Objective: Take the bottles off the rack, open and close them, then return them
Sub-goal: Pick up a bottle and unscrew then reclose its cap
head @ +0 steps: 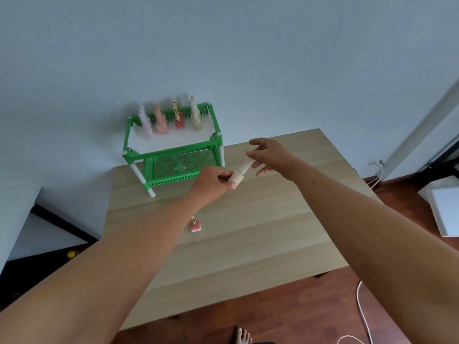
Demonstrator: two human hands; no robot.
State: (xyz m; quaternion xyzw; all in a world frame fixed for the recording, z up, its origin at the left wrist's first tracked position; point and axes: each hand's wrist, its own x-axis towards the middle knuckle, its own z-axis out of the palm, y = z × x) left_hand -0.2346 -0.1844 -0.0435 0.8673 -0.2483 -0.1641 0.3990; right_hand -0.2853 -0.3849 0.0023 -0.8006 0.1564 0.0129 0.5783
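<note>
A small beige bottle [236, 178] is held tilted in the air above the wooden table [248, 232]. My left hand [211, 183] grips its body and my right hand [270, 155] pinches its long pale cap [246, 166]. Behind them stands a green two-tier rack [171, 145] against the wall. Its white top shelf holds several upright bottles: a pale pink one [146, 127], a salmon one [161, 122], a red one with a gold cap [178, 117] and a cream one [195, 117]. A small red bottle [195, 225] stands on the table by my left forearm.
The table's near edge runs across the lower frame, with wooden floor below it. A white cable [363, 316] lies on the floor at the right. A white box [444, 209] sits at the far right. A bare foot [242, 336] shows at the bottom.
</note>
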